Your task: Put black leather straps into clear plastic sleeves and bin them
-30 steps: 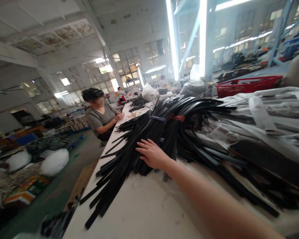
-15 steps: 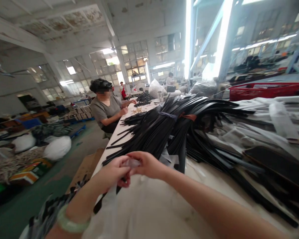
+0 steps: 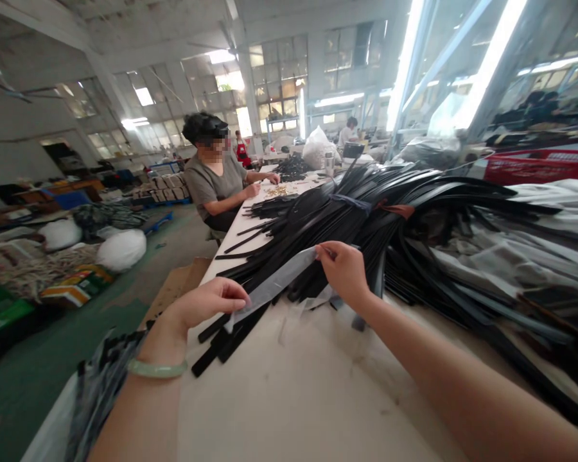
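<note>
A narrow clear plastic sleeve (image 3: 278,282) stretches at a slant between my two hands, over the table. My left hand (image 3: 212,303), with a pale green bangle on its wrist, pinches the lower end. The upper end is pinched between the thumb and fingers of my right hand (image 3: 341,266). Behind and beneath the sleeve lies a large heap of black straps (image 3: 308,224), partly tied in bundles with a bluish tie and a brown tie. Several strap ends stick out below the sleeve near my left hand.
The white table (image 3: 289,398) runs away from me. A co-worker (image 3: 216,173) sits at its left side by small gold-coloured pieces (image 3: 275,190). White plastic sleeves (image 3: 472,256) and a red crate (image 3: 539,165) are at the right. Wrapped black strips (image 3: 106,378) lie at lower left.
My hands were close together with crumpled clear plastic between them. Now they are apart, the right one further right and higher, and the sleeve is drawn out lengthwise. The view has shifted slightly.
</note>
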`<state>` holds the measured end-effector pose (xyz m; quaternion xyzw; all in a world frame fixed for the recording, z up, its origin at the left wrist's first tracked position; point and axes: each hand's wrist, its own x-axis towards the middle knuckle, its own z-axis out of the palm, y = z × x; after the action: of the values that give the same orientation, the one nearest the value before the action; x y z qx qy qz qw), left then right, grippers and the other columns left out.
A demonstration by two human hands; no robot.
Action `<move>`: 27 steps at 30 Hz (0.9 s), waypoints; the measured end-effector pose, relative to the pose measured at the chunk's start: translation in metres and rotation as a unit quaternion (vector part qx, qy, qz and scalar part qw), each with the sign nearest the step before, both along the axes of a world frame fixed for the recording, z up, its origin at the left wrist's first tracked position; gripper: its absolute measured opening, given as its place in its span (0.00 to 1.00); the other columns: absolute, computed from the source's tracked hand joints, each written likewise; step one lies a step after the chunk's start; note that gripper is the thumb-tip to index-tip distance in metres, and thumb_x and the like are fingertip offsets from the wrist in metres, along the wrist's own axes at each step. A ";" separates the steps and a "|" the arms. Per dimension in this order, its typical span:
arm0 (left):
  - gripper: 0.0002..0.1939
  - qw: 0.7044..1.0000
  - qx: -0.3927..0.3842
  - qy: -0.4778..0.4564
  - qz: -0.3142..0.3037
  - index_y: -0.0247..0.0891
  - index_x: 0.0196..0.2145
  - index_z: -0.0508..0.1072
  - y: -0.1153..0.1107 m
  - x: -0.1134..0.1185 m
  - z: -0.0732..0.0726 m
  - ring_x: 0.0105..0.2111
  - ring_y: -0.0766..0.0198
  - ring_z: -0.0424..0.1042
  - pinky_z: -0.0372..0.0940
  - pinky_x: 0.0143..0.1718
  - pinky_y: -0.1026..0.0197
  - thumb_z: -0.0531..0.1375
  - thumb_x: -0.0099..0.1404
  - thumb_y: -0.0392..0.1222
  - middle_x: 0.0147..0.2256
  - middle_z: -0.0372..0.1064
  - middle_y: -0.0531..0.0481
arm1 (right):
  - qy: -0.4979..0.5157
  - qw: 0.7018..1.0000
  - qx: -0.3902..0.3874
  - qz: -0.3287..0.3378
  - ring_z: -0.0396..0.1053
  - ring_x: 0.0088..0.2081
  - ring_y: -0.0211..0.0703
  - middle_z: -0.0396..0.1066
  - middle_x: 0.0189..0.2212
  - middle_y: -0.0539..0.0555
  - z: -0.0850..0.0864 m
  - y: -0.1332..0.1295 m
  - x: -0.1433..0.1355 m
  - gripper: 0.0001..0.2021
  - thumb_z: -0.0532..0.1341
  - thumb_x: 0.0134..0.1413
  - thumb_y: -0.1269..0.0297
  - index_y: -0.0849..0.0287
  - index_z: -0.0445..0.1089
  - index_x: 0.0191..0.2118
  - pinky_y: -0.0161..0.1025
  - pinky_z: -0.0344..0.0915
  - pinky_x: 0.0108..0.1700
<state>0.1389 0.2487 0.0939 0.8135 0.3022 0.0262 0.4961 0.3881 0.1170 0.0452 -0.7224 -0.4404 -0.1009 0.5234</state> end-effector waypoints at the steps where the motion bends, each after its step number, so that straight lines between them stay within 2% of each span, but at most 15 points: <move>1: 0.12 1.000 0.009 -0.015 0.000 0.35 0.28 0.76 0.002 -0.001 -0.001 0.28 0.66 0.66 0.59 0.28 0.68 0.66 0.48 0.47 0.27 0.70 0.51 | 0.007 1.000 0.015 -0.006 0.69 0.27 0.43 0.75 0.25 0.54 0.001 -0.001 -0.001 0.13 0.56 0.55 0.61 0.60 0.76 0.29 0.37 0.60 0.31; 2: 0.12 0.999 0.011 -0.041 0.021 0.35 0.26 0.75 0.005 -0.001 -0.004 0.27 0.67 0.65 0.59 0.28 0.68 0.66 0.48 0.47 0.26 0.70 0.51 | 0.019 0.999 0.028 -0.006 0.69 0.26 0.43 0.74 0.24 0.54 0.002 -0.001 -0.003 0.13 0.56 0.55 0.60 0.61 0.75 0.29 0.37 0.60 0.30; 4: 0.13 0.982 -0.010 -0.126 0.137 0.34 0.24 0.73 0.014 -0.001 -0.010 0.24 0.68 0.64 0.59 0.26 0.67 0.68 0.45 0.46 0.23 0.68 0.52 | 0.060 0.997 0.031 0.025 0.67 0.22 0.40 0.74 0.23 0.54 0.006 -0.003 -0.012 0.14 0.56 0.55 0.58 0.61 0.75 0.30 0.35 0.59 0.26; 7: 0.17 0.903 -0.034 -0.257 0.342 0.34 0.23 0.69 0.035 -0.004 -0.022 0.20 0.71 0.62 0.59 0.25 0.67 0.70 0.40 0.45 0.19 0.64 0.55 | 0.165 0.961 -0.064 0.215 0.62 0.16 0.35 0.74 0.22 0.53 0.014 -0.013 -0.038 0.14 0.58 0.53 0.55 0.62 0.74 0.30 0.32 0.56 0.19; 9: 0.19 0.865 -0.024 -0.304 0.398 0.34 0.25 0.67 0.046 -0.008 -0.026 0.20 0.72 0.62 0.60 0.25 0.67 0.70 0.38 0.45 0.20 0.63 0.57 | 0.210 0.858 -0.179 0.433 0.68 0.20 0.36 0.76 0.26 0.54 0.023 -0.025 -0.059 0.14 0.60 0.52 0.54 0.62 0.74 0.32 0.31 0.62 0.21; 11: 0.22 0.857 -0.028 -0.326 0.398 0.35 0.27 0.67 0.048 -0.010 -0.026 0.22 0.72 0.64 0.61 0.27 0.67 0.71 0.37 0.45 0.21 0.65 0.57 | 0.201 0.692 -0.284 0.633 0.74 0.34 0.43 0.77 0.34 0.56 0.031 -0.037 -0.075 0.15 0.63 0.49 0.54 0.61 0.75 0.37 0.33 0.68 0.33; 12: 0.22 0.864 -0.040 -0.331 0.377 0.35 0.27 0.68 0.044 -0.009 -0.024 0.23 0.71 0.65 0.62 0.28 0.66 0.72 0.36 0.45 0.23 0.66 0.56 | 0.195 0.615 -0.323 0.693 0.74 0.40 0.45 0.76 0.38 0.57 0.033 -0.040 -0.079 0.18 0.64 0.49 0.54 0.62 0.75 0.40 0.35 0.69 0.38; 13: 0.23 0.880 -0.054 -0.326 0.342 0.34 0.27 0.68 0.038 -0.007 -0.022 0.23 0.70 0.66 0.63 0.28 0.65 0.72 0.35 0.44 0.23 0.67 0.55 | 0.199 0.570 -0.348 0.717 0.73 0.42 0.47 0.75 0.40 0.58 0.034 -0.041 -0.081 0.20 0.64 0.48 0.52 0.63 0.75 0.42 0.36 0.69 0.41; 14: 0.22 0.901 -0.068 -0.313 0.293 0.34 0.26 0.69 0.030 -0.003 -0.020 0.24 0.70 0.66 0.63 0.29 0.64 0.72 0.35 0.44 0.23 0.67 0.55 | 0.218 0.572 -0.358 0.705 0.74 0.41 0.47 0.76 0.38 0.59 0.033 -0.040 -0.081 0.21 0.63 0.48 0.50 0.64 0.75 0.40 0.36 0.70 0.39; 15: 0.20 0.923 -0.081 -0.293 0.234 0.33 0.25 0.70 0.020 0.002 -0.018 0.24 0.69 0.66 0.63 0.29 0.64 0.72 0.37 0.44 0.23 0.67 0.54 | 0.250 0.615 -0.346 0.663 0.75 0.36 0.44 0.76 0.35 0.60 0.030 -0.036 -0.079 0.22 0.62 0.49 0.47 0.65 0.75 0.37 0.35 0.70 0.35; 17: 0.16 0.958 -0.091 -0.246 0.118 0.32 0.24 0.71 -0.001 0.013 -0.017 0.23 0.70 0.65 0.62 0.29 0.65 0.71 0.43 0.45 0.22 0.68 0.53 | 0.311 0.748 -0.266 0.523 0.73 0.27 0.38 0.75 0.30 0.57 0.020 -0.024 -0.071 0.24 0.60 0.49 0.43 0.65 0.72 0.31 0.32 0.69 0.27; 19: 0.14 0.973 -0.080 -0.214 0.040 0.32 0.24 0.73 -0.019 0.025 -0.021 0.23 0.70 0.64 0.59 0.27 0.66 0.67 0.49 0.47 0.22 0.68 0.52 | 0.328 0.833 -0.181 0.408 0.70 0.23 0.34 0.73 0.27 0.54 0.008 -0.012 -0.064 0.22 0.63 0.46 0.44 0.63 0.69 0.31 0.30 0.68 0.23; 21: 0.14 0.978 -0.054 -0.201 0.015 0.32 0.23 0.73 -0.032 0.035 -0.028 0.22 0.70 0.63 0.57 0.25 0.66 0.66 0.51 0.48 0.21 0.67 0.52 | 0.322 0.853 -0.165 0.376 0.68 0.21 0.34 0.71 0.22 0.51 -0.001 -0.004 -0.060 0.22 0.66 0.43 0.46 0.63 0.69 0.29 0.30 0.67 0.21; 23: 0.15 0.978 -0.037 -0.202 0.040 0.32 0.22 0.73 -0.038 0.043 -0.036 0.21 0.69 0.62 0.55 0.23 0.66 0.66 0.50 0.49 0.20 0.67 0.52 | 0.319 0.852 -0.183 0.373 0.66 0.17 0.33 0.68 0.16 0.50 -0.007 -0.001 -0.060 0.21 0.66 0.42 0.46 0.64 0.67 0.24 0.29 0.64 0.18; 27: 0.17 0.961 -0.111 -0.225 0.113 0.32 0.23 0.71 -0.041 0.050 -0.042 0.21 0.68 0.65 0.58 0.23 0.66 0.68 0.47 0.50 0.21 0.67 0.52 | 0.363 0.838 -0.174 0.370 0.65 0.16 0.32 0.68 0.16 0.50 -0.010 -0.002 -0.065 0.21 0.67 0.40 0.48 0.63 0.66 0.23 0.28 0.62 0.18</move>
<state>0.1888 0.2081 0.0516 0.6870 0.2739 0.2308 0.6322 0.3230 0.1153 0.0356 -0.5698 -0.4635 0.4475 0.5101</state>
